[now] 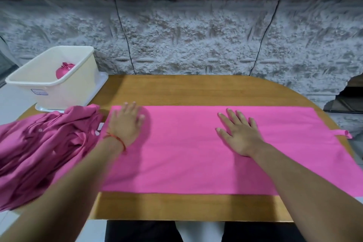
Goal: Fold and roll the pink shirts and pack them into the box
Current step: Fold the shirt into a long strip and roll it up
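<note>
Left hand (pixel 125 122), right hand (pixel 238 133) flat, fingers spread.

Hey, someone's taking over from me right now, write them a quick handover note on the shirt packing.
Left hand: open, flat on the left end of the folded shirt.
Right hand: open, flat on the same shirt, right of its middle.
Things: the folded shirt lies as a long flat strip across the table. One rolled shirt is in the box, far left. A heap of unfolded shirts lies in front of the box.
Done: one shirt boxed, this one folded flat.
Left: roll it, pack it, then the heap.
</note>
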`<state>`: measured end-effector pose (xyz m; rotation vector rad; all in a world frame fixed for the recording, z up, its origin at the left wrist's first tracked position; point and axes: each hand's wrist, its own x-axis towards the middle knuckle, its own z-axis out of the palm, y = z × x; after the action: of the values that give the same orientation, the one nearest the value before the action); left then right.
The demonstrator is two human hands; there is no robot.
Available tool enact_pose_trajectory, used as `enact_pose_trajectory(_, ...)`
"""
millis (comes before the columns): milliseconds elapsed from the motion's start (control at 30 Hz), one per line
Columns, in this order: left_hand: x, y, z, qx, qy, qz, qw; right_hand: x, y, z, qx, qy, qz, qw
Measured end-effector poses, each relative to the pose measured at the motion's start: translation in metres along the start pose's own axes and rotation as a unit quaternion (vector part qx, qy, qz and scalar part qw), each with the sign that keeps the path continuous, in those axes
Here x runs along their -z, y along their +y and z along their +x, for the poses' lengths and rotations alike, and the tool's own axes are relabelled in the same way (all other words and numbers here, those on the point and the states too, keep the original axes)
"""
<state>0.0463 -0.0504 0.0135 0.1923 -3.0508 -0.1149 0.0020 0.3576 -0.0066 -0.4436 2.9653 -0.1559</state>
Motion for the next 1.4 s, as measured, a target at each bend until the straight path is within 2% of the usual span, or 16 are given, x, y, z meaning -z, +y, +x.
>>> enact_pose_trajectory(100, -0.005, 0.076, -0.06, -0.077, -0.018, -0.082, 0.994, 0.0, -0.001, -0.001, 0.002, -0.002, -0.005, 1.0)
enact_pose_trajectory(200, -0.025, 0.125, -0.11, -0.122, -0.058, -0.09, 0.987, 0.001, -0.001, -0.001, 0.007, -0.009, -0.014, 1.0)
enact_pose_trajectory(300, -0.032, 0.107, -0.125, -0.076, -0.067, -0.075, 0.992, 0.003, 0.0, -0.003, 0.007, -0.009, -0.018, 1.0)
enact_pose_trajectory(567, -0.017, -0.032, -0.171, 0.099, -0.058, -0.037, 0.993, 0.015, -0.017, -0.017, -0.022, -0.02, -0.063, 0.998)
enact_pose_trajectory(667, -0.01, -0.045, -0.178, 0.122, -0.066, -0.03, 0.99, 0.022, -0.032, -0.024, -0.058, -0.007, -0.117, 0.991)
enact_pose_trajectory(800, 0.006, -0.02, -0.168, 0.152, -0.057, 0.0, 0.987, 0.03, -0.068, -0.031, -0.094, -0.024, -0.186, 0.978)
enact_pose_trajectory(867, 0.012, 0.012, -0.154, 0.108, -0.021, -0.003, 0.994, 0.027, -0.096, -0.035, -0.063, -0.025, -0.146, 0.987)
enact_pose_trajectory(967, 0.015, 0.078, -0.129, -0.037, -0.026, -0.141, 0.989, 0.01, -0.149, -0.053, 0.034, 0.023, 0.002, 0.999)
enact_pose_trajectory(1000, 0.014, 0.096, -0.123, -0.06, -0.039, -0.186, 0.98, 0.003, -0.164, -0.061, 0.062, 0.036, 0.053, 0.996)
enact_pose_trajectory(1067, 0.007, 0.118, -0.117, -0.056, -0.052, -0.241, 0.967, -0.011, -0.176, -0.076, 0.092, 0.04, 0.092, 0.991)
enact_pose_trajectory(1233, -0.028, 0.107, -0.123, -0.045, -0.067, -0.111, 0.991, -0.029, -0.133, -0.089, 0.099, 0.011, 0.065, 0.993)
enact_pose_trajectory(1400, -0.039, 0.107, -0.117, -0.064, -0.052, -0.058, 0.995, -0.022, -0.037, -0.092, 0.023, 0.027, 0.055, 0.998)
